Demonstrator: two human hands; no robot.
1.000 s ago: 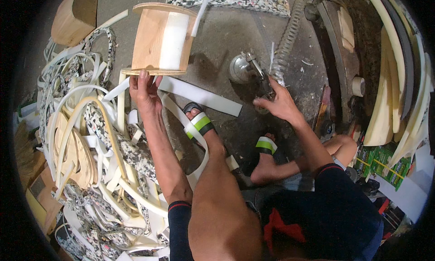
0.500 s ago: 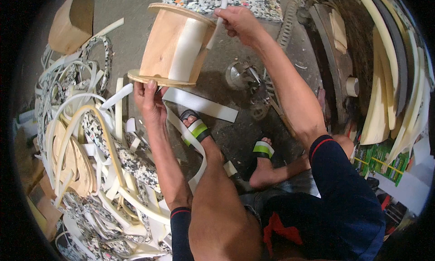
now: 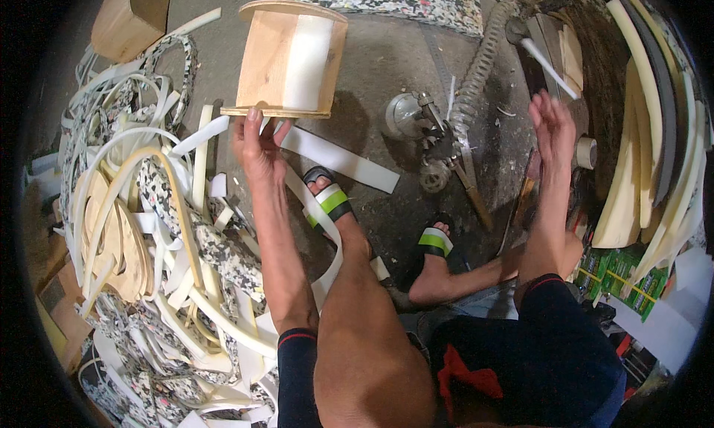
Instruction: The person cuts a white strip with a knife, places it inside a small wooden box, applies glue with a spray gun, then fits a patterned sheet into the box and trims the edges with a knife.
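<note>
My left hand [image 3: 259, 149] grips the lower rim of a wooden drum-shaped frame [image 3: 256, 63], holding it up above the floor. The frame has flat plywood ends, and a white foam panel [image 3: 306, 63] covers part of its side. My right hand [image 3: 552, 127] is out to the right with fingers stretched and holds nothing. Just past its fingertips is a loose white foam strip [image 3: 549, 69], apart from the hand. A broad white strip [image 3: 342, 160] lies below the frame, and a long narrow strip [image 3: 331, 238] runs from near my left wrist along my leg.
A spray gun with a clear cup [image 3: 405, 116] sits on the floor by a ribbed hose [image 3: 480, 63]. Tangled foam offcuts [image 3: 171, 227] heap at the left. A speckled foam slab [image 3: 387, 5] lies at the back; curved foam pieces [image 3: 621, 160] stand at the right.
My right hand has moved from beside the frame to the far right and let go of the white foam strip. The frame has turned slightly and stays in my left hand.
</note>
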